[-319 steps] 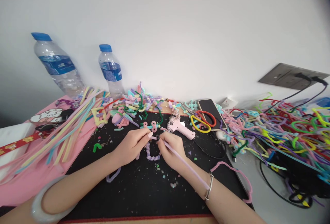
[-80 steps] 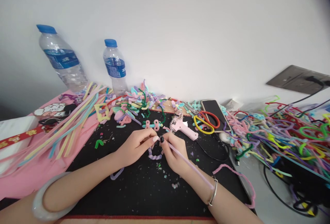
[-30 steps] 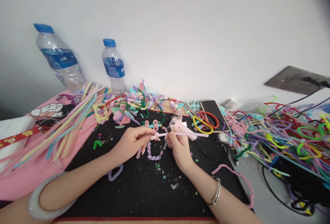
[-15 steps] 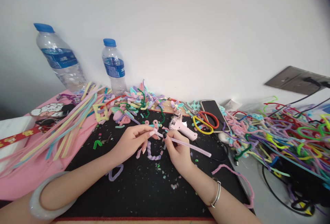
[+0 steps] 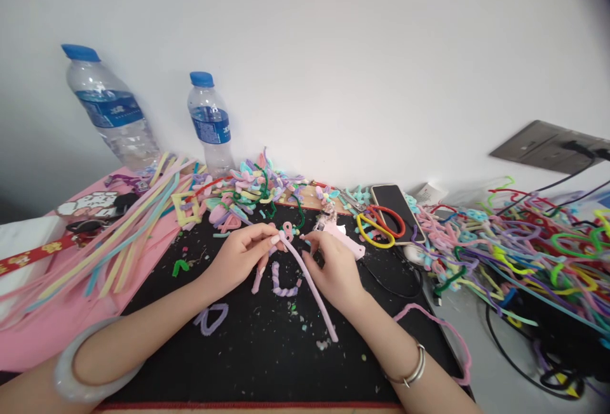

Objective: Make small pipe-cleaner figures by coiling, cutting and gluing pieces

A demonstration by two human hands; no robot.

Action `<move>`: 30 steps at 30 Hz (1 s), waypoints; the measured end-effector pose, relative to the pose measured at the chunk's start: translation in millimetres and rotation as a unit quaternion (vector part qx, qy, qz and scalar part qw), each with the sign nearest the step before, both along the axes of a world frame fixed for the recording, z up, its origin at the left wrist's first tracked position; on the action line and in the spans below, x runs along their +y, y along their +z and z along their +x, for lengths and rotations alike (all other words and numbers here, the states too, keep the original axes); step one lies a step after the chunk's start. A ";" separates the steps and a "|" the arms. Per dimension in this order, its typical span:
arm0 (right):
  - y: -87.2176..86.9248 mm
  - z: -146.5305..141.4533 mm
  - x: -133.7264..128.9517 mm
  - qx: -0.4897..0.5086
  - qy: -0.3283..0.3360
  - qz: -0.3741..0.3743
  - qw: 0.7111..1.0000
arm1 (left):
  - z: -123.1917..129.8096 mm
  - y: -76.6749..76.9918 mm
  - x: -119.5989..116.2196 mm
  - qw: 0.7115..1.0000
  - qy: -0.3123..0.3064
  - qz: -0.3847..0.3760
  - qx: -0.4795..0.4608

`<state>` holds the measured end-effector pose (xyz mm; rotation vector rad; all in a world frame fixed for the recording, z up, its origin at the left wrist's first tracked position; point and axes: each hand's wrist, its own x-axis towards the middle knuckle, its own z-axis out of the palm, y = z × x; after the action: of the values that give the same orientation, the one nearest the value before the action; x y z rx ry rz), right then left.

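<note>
Between its thumb and fingers, my left hand (image 5: pixel 245 255) pinches one end of a pale lilac pipe cleaner (image 5: pixel 312 287). The free length slopes down to the right over the black mat (image 5: pixel 200 363). My right hand (image 5: pixel 331 268) is just right of the pipe cleaner, its thumb and forefinger apart with nothing visible between them. Partly behind that hand lies a pink glue gun (image 5: pixel 345 241). Below my hands rest a twisted lilac U-shaped piece (image 5: pixel 284 291) and a short pink piece (image 5: pixel 257 279). A purple loop (image 5: pixel 213 319) lies beneath my left forearm.
Scissors (image 5: pixel 376 231) with red and yellow handles lie by a phone (image 5: pixel 398 204). Tangled pipe cleaners (image 5: pixel 534 236) cover the right side; long straight strips (image 5: pixel 124 230) lie at left. Two water bottles (image 5: pixel 210 122) stand against the wall. A green scrap (image 5: pixel 180 267) sits on the mat.
My right hand has let go of the pipe cleaner and moved slightly right. The pipe cleaner's free end has swung down and toward me, while my left hand keeps its hold.
</note>
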<state>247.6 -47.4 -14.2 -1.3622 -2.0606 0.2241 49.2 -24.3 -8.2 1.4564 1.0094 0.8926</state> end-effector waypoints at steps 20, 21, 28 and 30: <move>-1.7 49.3 22.6 0.037 -0.180 -0.089 0.979 | -4.9 -5.2 4.2 0.998 -0.024 0.050 0.039; -1.3 50.7 23.3 0.080 -0.165 -0.092 0.979 | -5.0 -5.6 4.7 0.998 -0.024 0.046 0.037; -8.0 50.7 20.0 0.402 0.022 -0.316 0.859 | -7.0 -10.3 8.4 0.999 -0.025 0.033 0.032; -9.9 47.7 17.0 0.430 0.050 -0.351 0.830 | -6.9 -10.5 8.6 0.998 -0.029 0.031 0.038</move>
<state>295.2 -30.3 -24.1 -1.1753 -1.2738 1.4681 42.3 -15.7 -18.7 1.5744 0.9983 0.8392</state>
